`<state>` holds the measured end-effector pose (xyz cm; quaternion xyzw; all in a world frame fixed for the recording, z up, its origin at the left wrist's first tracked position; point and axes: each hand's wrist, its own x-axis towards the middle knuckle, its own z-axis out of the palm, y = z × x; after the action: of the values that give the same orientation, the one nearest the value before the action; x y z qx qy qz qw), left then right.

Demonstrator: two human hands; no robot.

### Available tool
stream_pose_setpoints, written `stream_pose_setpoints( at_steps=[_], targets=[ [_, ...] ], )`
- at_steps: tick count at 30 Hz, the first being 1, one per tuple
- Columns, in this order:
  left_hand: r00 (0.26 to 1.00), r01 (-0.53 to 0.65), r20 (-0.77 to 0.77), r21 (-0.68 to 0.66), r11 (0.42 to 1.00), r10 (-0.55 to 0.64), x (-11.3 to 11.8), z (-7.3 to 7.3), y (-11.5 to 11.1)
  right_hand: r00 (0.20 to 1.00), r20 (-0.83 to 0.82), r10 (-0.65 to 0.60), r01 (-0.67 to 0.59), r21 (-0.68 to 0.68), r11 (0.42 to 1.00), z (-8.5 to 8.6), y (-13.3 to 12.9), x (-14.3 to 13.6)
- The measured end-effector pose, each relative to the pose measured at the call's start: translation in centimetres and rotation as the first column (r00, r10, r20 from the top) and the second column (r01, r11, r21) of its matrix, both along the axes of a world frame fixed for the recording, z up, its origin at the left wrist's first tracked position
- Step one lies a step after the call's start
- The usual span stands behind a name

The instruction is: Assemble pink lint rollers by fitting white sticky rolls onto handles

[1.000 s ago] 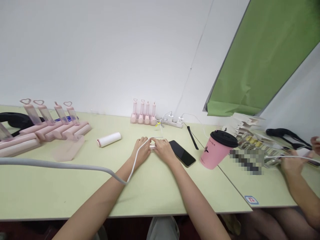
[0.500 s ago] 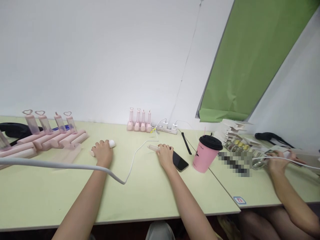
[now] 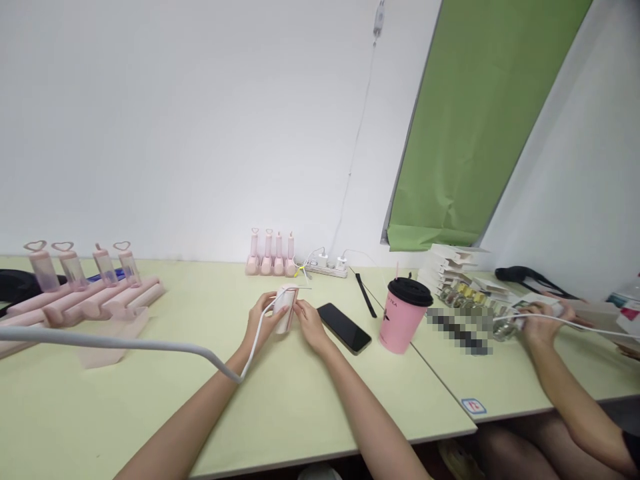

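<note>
- Table (image 3: 200,400) pale green, white wall (image 3: 150,133) behind, green blind (image 3: 450,133) rightward.
- Tube (image 3: 285,310) between your hands — long axis pointing away, far end leaning slightly right.
- Your left hand (image 3: 263,323) grasps it; your right hand (image 3: 311,325) meets its side — grip unclear.

Pink cup (image 3: 401,323) with black lid (image 3: 411,291), pale green-yellow table (image 3: 300,417), plain green blind (image 3: 465,127), white wall (image 3: 175,133).
</note>
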<state>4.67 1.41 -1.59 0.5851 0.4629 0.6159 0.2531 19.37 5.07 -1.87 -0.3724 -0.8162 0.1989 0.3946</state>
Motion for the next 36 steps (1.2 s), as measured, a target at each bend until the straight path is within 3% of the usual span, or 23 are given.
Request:
stream_pose_setpoints(
  at_steps=[3, 5, 7, 8, 11, 15, 19, 23, 26, 28, 31, 36],
  targets=[
    [0.984, 0.128, 0.125, -0.02, 0.992, -0.124, 0.2, 0.1, 0.5, 0.963, -0.206, 0.174, -0.204, -0.134, 0.97, -0.1, 0.5, -0.3],
    [0.984, 0.171, 0.051, -0.031, 0.985, -0.17, -0.4, 0.2, 0.7, 0.959, -0.237, 0.154, -0.188, -0.131, 0.973, -0.1, 0.5, -0.4],
    [0.985, 0.17, -0.009, -0.019, 0.985, -0.17, -1.6, 0.2, 1.2, 0.981, -0.179, 0.07, -0.083, -0.067, 0.994, 0.1, 0.2, -0.2],
    [0.989, 0.148, -0.007, 0.009, 0.989, -0.148, -2.4, 0.1, 1.5, 0.993, -0.118, 0.018, -0.02, -0.015, 1.0, 0.2, -0.1, -0.1],
    [0.994, -0.078, 0.079, 0.066, 0.995, 0.072, -5.0, -0.7, 2.5, 0.986, 0.139, -0.09, 0.07, 0.146, 0.987, 0.9, -1.3, 0.1],
    [0.932, -0.307, 0.182, -0.067, 0.949, 0.314, -8.0, -1.9, 3.2, 0.924, 0.379, -0.061, -0.037, 0.247, 0.968, 1.6, -3.1, 0.9],
    [0.87, -0.32, 0.332, -0.183, 0.929, 0.365, -8.9, -2.2, 3.4, 0.87, 0.483, -0.094, -0.127, 0.406, 0.905, 1.8, -5.7, 3.0],
    [0.858, -0.317, 0.355, -0.204, 0.926, 0.372, -9.0, -2.2, 3.9, 0.817, 0.545, -0.19, -0.209, 0.585, 0.783, 1.6, -9.0, 6.1],
    [0.85, -0.305, 0.374, -0.226, 0.925, 0.371, -9.2, -2.3, 4.4, 0.811, 0.574, -0.116, -0.321, 0.601, 0.732, 1.8, -11.4, 7.7],
    [0.846, -0.299, 0.38, -0.24, 0.924, 0.373, -9.3, -2.5, 4.7, 0.816, 0.578, -0.011, -0.368, 0.533, 0.762, 2.1, -12.6, 8.1],
    [0.851, -0.292, 0.371, -0.257, 0.921, 0.373, -9.3, -2.5, 4.8, 0.826, 0.552, 0.111, -0.354, 0.355, 0.865, 2.7, -12.9, 7.6],
    [0.867, -0.283, 0.337, -0.275, 0.919, 0.367, -9.2, -2.3, 4.4, 0.841, 0.524, 0.136, -0.242, 0.14, 0.96, 3.5, -9.0, 4.5]
  ],
)
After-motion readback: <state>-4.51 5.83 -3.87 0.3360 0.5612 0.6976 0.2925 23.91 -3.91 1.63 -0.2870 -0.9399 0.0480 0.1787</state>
